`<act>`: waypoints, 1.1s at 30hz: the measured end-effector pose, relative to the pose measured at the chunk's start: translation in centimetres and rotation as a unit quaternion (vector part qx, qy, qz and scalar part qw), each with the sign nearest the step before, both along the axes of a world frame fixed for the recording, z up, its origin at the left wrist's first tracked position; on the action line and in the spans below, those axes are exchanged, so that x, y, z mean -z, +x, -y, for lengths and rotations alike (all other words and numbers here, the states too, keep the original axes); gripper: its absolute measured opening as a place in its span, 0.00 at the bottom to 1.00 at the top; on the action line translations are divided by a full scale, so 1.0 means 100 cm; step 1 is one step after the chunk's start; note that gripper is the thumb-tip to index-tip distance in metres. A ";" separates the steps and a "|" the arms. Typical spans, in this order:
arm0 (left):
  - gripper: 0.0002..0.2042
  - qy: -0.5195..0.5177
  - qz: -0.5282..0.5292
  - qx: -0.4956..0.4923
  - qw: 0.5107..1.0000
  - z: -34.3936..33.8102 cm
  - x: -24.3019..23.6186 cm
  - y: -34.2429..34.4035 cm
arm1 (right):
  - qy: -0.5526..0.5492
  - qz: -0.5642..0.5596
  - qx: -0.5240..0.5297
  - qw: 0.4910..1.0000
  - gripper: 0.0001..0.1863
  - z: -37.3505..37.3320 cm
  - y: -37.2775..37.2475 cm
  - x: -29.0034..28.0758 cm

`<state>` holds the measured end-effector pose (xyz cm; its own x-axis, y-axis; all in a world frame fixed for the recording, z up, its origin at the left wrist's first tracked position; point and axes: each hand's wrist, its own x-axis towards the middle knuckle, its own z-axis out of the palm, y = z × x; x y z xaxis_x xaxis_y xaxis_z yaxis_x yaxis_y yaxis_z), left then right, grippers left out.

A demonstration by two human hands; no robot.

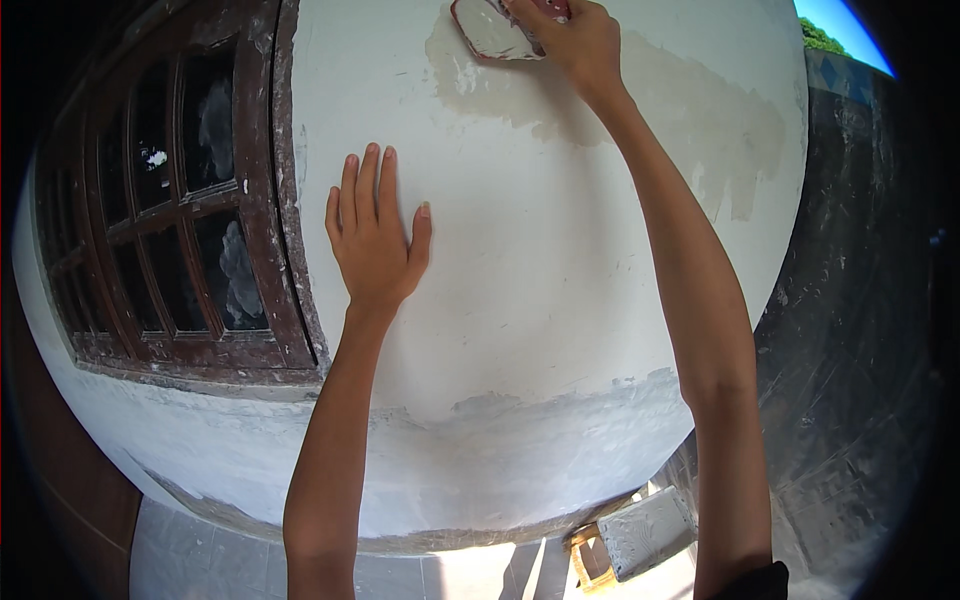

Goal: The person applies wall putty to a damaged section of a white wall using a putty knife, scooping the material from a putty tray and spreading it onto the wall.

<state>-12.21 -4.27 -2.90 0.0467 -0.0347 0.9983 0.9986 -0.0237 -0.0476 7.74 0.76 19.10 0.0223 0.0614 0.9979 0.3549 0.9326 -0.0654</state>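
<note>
A white wall point(510, 260) stands in front of me. My left hand point(375, 240) rests on it, palm toward the surface and fingers stretched out. High up, my right hand point(585, 50) is closed round a putty scraper point(492, 30) with red edges and white putty smeared over its face. The scraper is at the wall, partly cut off by the top of the view and partly covered by my fingers. Around and below it spreads a beige-grey putty patch point(700, 110) with ragged edges, reaching to the right.
A dark brown wooden window point(285, 300) with several panes borders the wall on the left. At lower right, a grey, putty-stained slab or container point(645, 530) sits by a yellow stool point(592, 560) on the tiled floor point(200, 540). A dark wall point(850, 270) stands at the right.
</note>
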 end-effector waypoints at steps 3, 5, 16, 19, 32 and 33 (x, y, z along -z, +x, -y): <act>0.32 -0.001 -0.003 0.006 1.000 0.003 -0.002 0.000 | 0.006 0.002 0.063 0.998 0.22 0.002 -0.010 -0.011; 0.32 -0.007 0.001 0.000 1.000 0.004 0.000 -0.002 | -0.047 -0.035 0.092 0.994 0.27 -0.010 0.003 -0.013; 0.31 0.011 0.008 0.010 1.000 0.000 -0.001 0.000 | -0.043 -0.180 -0.017 0.983 0.31 -0.004 0.030 0.017; 0.32 0.013 -0.002 0.017 1.000 0.002 -0.002 -0.001 | -0.105 -0.094 -0.071 0.988 0.33 -0.006 0.000 0.021; 0.31 0.024 -0.002 0.027 0.999 0.001 -0.003 0.002 | -0.011 -0.254 0.097 0.962 0.33 -0.045 0.076 0.005; 0.31 0.022 -0.002 0.025 0.999 0.000 -0.003 0.003 | -0.019 -0.277 0.018 0.960 0.32 -0.037 0.065 0.009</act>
